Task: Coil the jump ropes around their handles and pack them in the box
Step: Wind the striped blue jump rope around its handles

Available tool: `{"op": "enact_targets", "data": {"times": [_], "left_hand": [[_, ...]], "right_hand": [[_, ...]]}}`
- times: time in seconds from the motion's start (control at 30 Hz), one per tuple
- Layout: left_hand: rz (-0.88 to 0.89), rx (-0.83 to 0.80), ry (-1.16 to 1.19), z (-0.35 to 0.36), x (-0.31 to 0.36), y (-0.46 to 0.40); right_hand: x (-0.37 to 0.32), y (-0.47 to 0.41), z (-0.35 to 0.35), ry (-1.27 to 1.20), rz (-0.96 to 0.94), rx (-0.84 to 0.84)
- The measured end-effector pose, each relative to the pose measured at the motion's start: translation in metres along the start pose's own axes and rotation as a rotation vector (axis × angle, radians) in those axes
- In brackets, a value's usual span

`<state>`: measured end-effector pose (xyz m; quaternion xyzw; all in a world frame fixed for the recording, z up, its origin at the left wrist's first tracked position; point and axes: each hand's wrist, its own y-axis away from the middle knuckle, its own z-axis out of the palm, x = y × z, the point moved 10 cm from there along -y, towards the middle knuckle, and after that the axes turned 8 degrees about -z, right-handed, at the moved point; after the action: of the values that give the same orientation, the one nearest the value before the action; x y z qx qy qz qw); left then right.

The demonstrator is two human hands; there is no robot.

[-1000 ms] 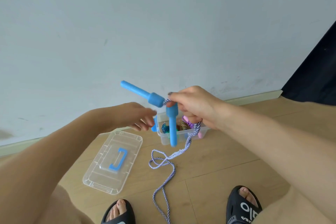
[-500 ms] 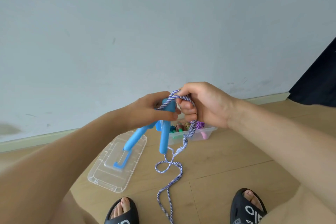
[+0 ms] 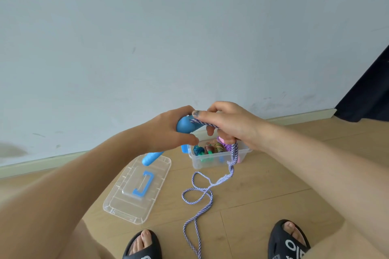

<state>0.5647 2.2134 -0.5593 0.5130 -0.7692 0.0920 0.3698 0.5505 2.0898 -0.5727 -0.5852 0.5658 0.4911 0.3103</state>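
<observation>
While the left hand [image 3: 168, 132] gripped the blue handles [image 3: 185, 125] with its fingers curled round them, the right hand [image 3: 227, 126] pinched the striped rope [image 3: 202, 190] and laid a strand across the top of the handles. One handle end stuck out below the left hand, slanting down over the clear lid [image 3: 136, 193] that lay flat on the wooden floor [image 3: 263, 191]. How many handles sat inside the left fist could not be told for certain.

From the right hand the rope dropped past the front of the clear box [image 3: 210, 162], looped loosely on the floor, and ran on toward the person's feet, between the black slippers [image 3: 288, 239]. The box stood open near the wall [image 3: 189, 38], with several coloured ropes already wound and packed inside.

The rope looked soft, light and limp; it would likely sag and kink wherever it was left slack, so each turn would need steady tension from the right hand's pinch close to the handles. The handles looked stiff, smooth plastic, light enough for one hand, yet perhaps slippery under the braid. A firm hold round their middle seemed best, leaving the upper part bare for the turns. Loose loops on the floor might tangle as they were drawn up.
</observation>
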Motion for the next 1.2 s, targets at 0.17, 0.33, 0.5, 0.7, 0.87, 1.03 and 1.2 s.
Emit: {"op": "enact_targets", "data": {"times": [0.17,0.33,0.5,0.7,0.87,1.03,1.2], "left_hand": [[-0.056,-0.014,-0.035,0.0,-0.003,0.002],[-0.037,-0.052,-0.135,0.009,0.003,0.011],[0.023,-0.007,-0.138,0.002,0.004,0.013],[0.038,0.05,-0.221,-0.002,0.001,0.01],[0.025,0.006,-0.289,0.0,-0.007,0.009],[0.018,0.082,-0.423,-0.008,-0.009,0.005],[0.03,0.098,-0.522,-0.007,-0.005,0.003]], "right_hand": [[-0.009,-0.003,-0.004,0.191,-0.087,0.062],[-0.004,-0.006,-0.004,0.2,-0.036,0.06],[-0.002,-0.008,-0.009,-0.139,0.006,0.033],[-0.003,-0.009,-0.012,-0.178,0.02,0.009],[-0.003,-0.008,-0.017,0.084,-0.056,-0.04],[-0.003,-0.006,0.0,0.088,-0.017,-0.066],[-0.007,-0.003,0.028,0.115,0.013,-0.11]]}}
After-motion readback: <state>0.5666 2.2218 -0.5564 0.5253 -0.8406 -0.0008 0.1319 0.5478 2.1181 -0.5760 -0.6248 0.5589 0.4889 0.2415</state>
